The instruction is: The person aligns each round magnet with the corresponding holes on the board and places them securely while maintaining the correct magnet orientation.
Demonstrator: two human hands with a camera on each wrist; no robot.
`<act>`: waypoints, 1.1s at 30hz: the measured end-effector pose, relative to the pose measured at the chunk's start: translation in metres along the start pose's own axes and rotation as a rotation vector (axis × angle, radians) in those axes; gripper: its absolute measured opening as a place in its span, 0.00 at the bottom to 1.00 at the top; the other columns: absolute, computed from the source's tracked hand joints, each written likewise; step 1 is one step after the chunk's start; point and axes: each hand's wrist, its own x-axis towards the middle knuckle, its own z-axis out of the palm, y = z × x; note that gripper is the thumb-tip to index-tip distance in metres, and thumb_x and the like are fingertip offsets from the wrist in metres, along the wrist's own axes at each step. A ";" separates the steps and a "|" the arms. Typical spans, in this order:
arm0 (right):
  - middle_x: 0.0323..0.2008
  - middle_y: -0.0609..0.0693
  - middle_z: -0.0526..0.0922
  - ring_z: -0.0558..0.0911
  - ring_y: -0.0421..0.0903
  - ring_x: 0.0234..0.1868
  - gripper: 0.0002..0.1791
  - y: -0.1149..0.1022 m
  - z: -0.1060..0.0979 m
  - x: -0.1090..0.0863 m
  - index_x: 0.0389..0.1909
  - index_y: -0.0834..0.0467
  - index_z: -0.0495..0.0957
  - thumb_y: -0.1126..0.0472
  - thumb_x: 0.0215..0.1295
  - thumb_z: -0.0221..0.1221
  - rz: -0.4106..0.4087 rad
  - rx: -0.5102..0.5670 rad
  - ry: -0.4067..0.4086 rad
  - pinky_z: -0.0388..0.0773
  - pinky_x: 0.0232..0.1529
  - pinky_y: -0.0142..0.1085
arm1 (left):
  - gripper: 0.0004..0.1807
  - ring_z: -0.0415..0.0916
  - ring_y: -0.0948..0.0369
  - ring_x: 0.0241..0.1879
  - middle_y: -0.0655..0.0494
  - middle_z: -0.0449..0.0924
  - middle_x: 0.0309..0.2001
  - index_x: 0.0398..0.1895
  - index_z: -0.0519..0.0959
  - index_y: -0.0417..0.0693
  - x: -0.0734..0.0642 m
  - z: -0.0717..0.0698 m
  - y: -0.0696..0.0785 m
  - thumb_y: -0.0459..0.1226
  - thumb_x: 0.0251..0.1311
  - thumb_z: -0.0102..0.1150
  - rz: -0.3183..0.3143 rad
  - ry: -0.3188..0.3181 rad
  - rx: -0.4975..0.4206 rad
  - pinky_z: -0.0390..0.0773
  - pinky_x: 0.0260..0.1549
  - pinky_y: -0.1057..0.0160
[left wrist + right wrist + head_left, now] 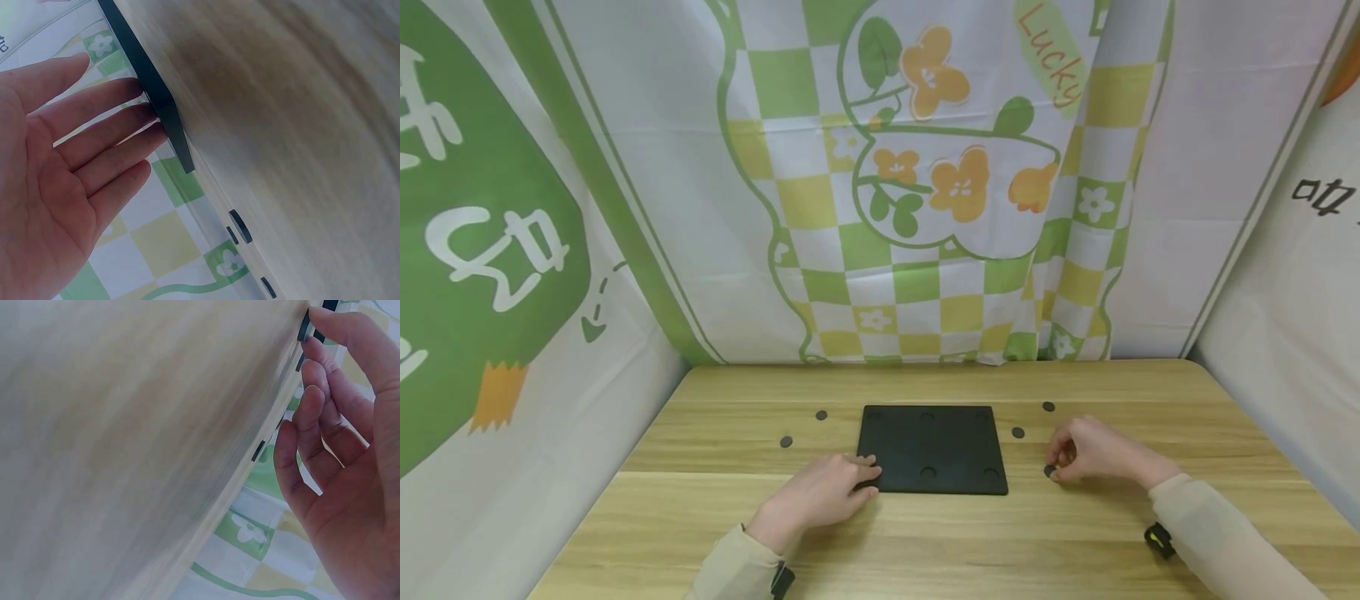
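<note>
Wood-grain tabletop (940,550): my left hand (816,496), straight-fingered, touches the black board (936,446) at its left side; my right hand (1097,450) pinches a dark disc (304,326).

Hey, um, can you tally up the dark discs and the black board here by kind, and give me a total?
Black board: 1
Dark discs: 6 (three on each side of the board, one of them pinched by the right hand; one shows only in the left wrist view)
Total: 7
</note>
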 end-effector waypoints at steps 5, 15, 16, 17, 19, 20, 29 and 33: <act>0.22 0.38 0.77 0.73 0.29 0.23 0.08 -0.003 -0.001 0.000 0.24 0.49 0.81 0.60 0.44 0.71 -0.026 -0.040 0.008 0.73 0.23 0.26 | 0.19 0.77 0.51 0.55 0.47 0.77 0.57 0.54 0.80 0.44 0.001 -0.001 0.001 0.44 0.66 0.54 0.000 -0.001 -0.001 0.79 0.48 0.55; 0.22 0.37 0.76 0.72 0.29 0.23 0.08 -0.004 -0.001 0.001 0.23 0.48 0.80 0.60 0.43 0.70 -0.052 -0.084 0.019 0.72 0.23 0.25 | 0.19 0.78 0.51 0.54 0.47 0.77 0.57 0.54 0.80 0.44 0.001 -0.001 0.001 0.44 0.65 0.54 0.002 -0.004 0.001 0.80 0.44 0.58; 0.22 0.37 0.76 0.72 0.29 0.23 0.08 -0.004 -0.001 0.001 0.23 0.48 0.80 0.60 0.43 0.70 -0.055 -0.083 0.021 0.72 0.23 0.25 | 0.19 0.78 0.51 0.54 0.47 0.77 0.57 0.54 0.80 0.44 0.001 -0.001 0.000 0.44 0.65 0.54 0.003 -0.003 0.002 0.79 0.43 0.59; 0.22 0.37 0.76 0.72 0.29 0.23 0.08 -0.004 -0.001 0.001 0.23 0.48 0.80 0.60 0.43 0.71 -0.059 -0.084 0.026 0.72 0.23 0.25 | 0.19 0.78 0.51 0.54 0.47 0.77 0.57 0.54 0.80 0.45 0.001 -0.001 0.000 0.44 0.65 0.54 0.003 -0.003 0.003 0.79 0.43 0.59; 0.22 0.37 0.76 0.72 0.29 0.23 0.09 -0.004 0.000 0.001 0.23 0.47 0.80 0.60 0.42 0.71 -0.066 -0.085 0.034 0.72 0.22 0.25 | 0.19 0.78 0.51 0.54 0.47 0.77 0.57 0.54 0.80 0.45 0.001 -0.001 0.001 0.44 0.65 0.54 0.002 -0.002 0.007 0.80 0.43 0.59; 0.22 0.37 0.76 0.72 0.29 0.23 0.09 -0.003 0.000 0.001 0.23 0.47 0.80 0.60 0.42 0.71 -0.072 -0.084 0.037 0.72 0.22 0.25 | 0.19 0.77 0.51 0.54 0.47 0.77 0.57 0.54 0.80 0.45 0.001 -0.001 0.001 0.45 0.65 0.54 0.000 -0.001 0.009 0.80 0.44 0.58; 0.22 0.36 0.76 0.72 0.29 0.23 0.08 -0.002 0.000 0.001 0.24 0.47 0.80 0.59 0.44 0.71 -0.044 -0.082 0.022 0.72 0.23 0.25 | 0.19 0.78 0.51 0.53 0.47 0.78 0.56 0.53 0.80 0.45 0.000 -0.002 0.002 0.44 0.65 0.55 0.004 0.007 0.015 0.79 0.47 0.54; 0.23 0.36 0.76 0.72 0.29 0.24 0.08 -0.002 0.001 0.001 0.24 0.47 0.80 0.58 0.45 0.71 -0.051 -0.086 0.036 0.73 0.24 0.25 | 0.18 0.78 0.51 0.53 0.47 0.78 0.56 0.53 0.80 0.45 -0.001 -0.002 0.002 0.44 0.65 0.55 0.010 0.008 0.016 0.80 0.46 0.55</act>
